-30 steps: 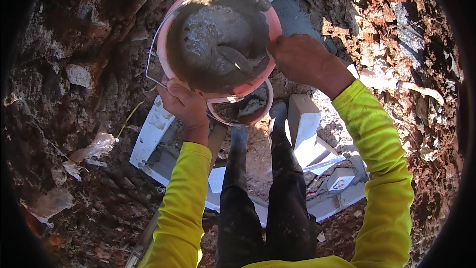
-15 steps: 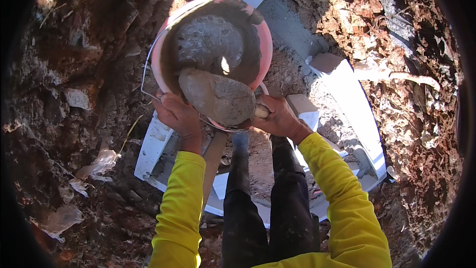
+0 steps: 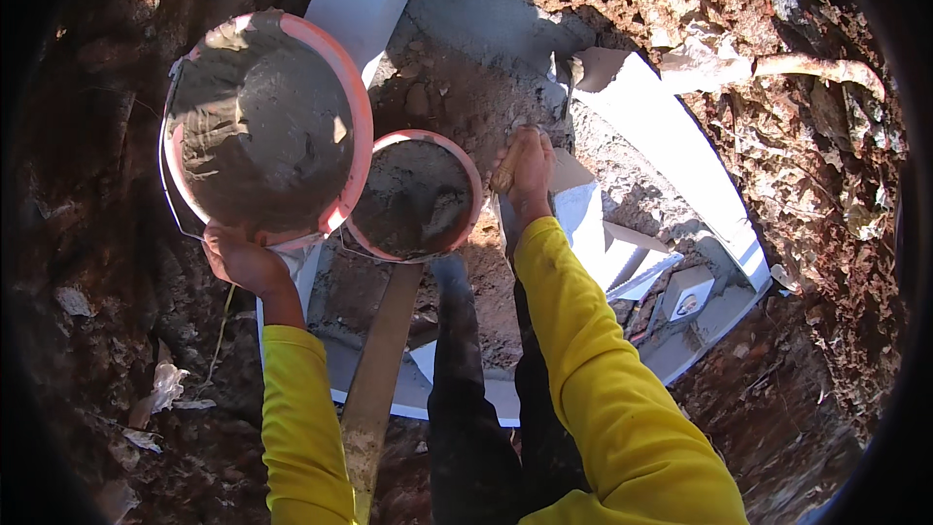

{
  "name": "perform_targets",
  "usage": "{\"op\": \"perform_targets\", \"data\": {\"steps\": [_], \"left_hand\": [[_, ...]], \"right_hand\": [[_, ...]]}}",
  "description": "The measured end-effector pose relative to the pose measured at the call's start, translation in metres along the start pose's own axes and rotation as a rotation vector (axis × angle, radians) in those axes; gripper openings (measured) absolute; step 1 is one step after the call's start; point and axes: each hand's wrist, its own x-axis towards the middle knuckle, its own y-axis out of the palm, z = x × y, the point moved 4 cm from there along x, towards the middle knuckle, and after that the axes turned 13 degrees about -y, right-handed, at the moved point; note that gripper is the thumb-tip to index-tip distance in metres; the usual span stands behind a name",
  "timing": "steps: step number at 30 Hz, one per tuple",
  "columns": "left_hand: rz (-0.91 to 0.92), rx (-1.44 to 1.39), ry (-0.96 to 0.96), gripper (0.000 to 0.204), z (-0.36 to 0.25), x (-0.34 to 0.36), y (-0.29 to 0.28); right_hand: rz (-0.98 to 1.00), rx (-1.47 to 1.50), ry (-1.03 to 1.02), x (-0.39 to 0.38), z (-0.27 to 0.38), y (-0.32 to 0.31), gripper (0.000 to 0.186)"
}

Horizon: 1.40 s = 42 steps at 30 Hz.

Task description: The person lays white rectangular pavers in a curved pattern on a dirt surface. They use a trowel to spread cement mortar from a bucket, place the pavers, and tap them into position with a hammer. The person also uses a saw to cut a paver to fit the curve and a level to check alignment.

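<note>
A pink bucket (image 3: 363, 97) of wet grey mortar (image 3: 282, 102) is tilted up at the left. My left hand (image 3: 248, 261) is closed on its near, lower rim. To the right, my right hand (image 3: 528, 170) is closed round the wooden handle of a trowel (image 3: 502, 176). Beyond that hand a thin metal edge shows, perhaps the trowel's blade seen side-on. Between my hands, lower down, stands a second pink bucket (image 3: 474, 185), also with mortar in it, partly overlapped by the first.
White-faced boards (image 3: 671, 146) ring the dirt around my feet. A long wooden plank (image 3: 379, 379) runs between my left arm and leg. White blocks (image 3: 580, 219) lie right of my legs. Rough earth banks rise on both sides, with a root (image 3: 816, 68) sticking out at the right.
My left hand has moved the bucket left, uncovering the second bucket. The trowel has left the bucket's mouth and swung right and away with my right hand.
</note>
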Motion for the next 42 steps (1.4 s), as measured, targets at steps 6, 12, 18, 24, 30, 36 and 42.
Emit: {"op": "perform_targets", "data": {"steps": [6, 12, 18, 24, 30, 36, 42], "left_hand": [[0.002, 0.006, -0.019, 0.020, 0.003, 0.006, -0.013], [-0.002, 0.035, 0.021, 0.022, 0.002, 0.007, -0.006], [-0.045, 0.051, -0.019, 0.024, 0.000, 0.003, -0.006], [-0.041, 0.041, -0.072, 0.024, -0.001, 0.005, -0.008], [0.010, 0.025, -0.053, 0.024, 0.001, 0.005, -0.007], [0.017, 0.023, -0.055, 0.031, 0.010, 0.012, -0.013], [0.022, 0.048, -0.059, 0.032, 0.011, 0.013, -0.007]], "right_hand": [[-0.073, 0.291, 0.090, -0.027, 0.021, 0.040, 0.016], [-0.106, 0.078, 0.072, 0.033, -0.003, 0.054, 0.014], [-0.213, 0.063, -0.040, 0.053, 0.022, 0.067, 0.015], [-0.178, 0.241, -0.081, -0.007, 0.064, 0.073, 0.012], [-0.082, 0.151, 0.083, -0.021, 0.059, 0.060, 0.011], [-0.121, 0.228, 0.118, -0.034, 0.052, 0.046, 0.012], [-0.098, 0.118, 0.192, 0.016, 0.041, 0.036, 0.014]]}}
